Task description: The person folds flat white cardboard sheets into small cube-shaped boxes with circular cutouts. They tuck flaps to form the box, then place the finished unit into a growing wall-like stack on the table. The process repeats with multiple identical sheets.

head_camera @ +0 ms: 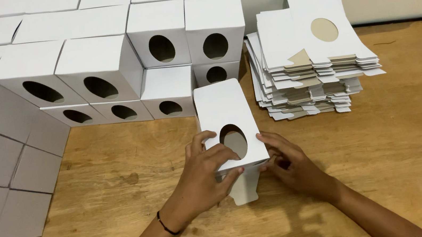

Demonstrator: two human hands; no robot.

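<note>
The left hand (204,173) and the right hand (289,162) both grip 1 white carton (228,124) with an oval window, standing on the wooden bench (413,152). The left fingers (221,155) curl closed over its front face beside the window; the right fingers (273,140) press its lower right edge. Below the fingers a bottom flap (245,189) hangs open. The step in hand looks like closing the carton's end; next, tucking that flap calls for a firm hold. Beyond the fingers stand finished cartons (159,49) and a stack of flat blanks (311,58).
</note>
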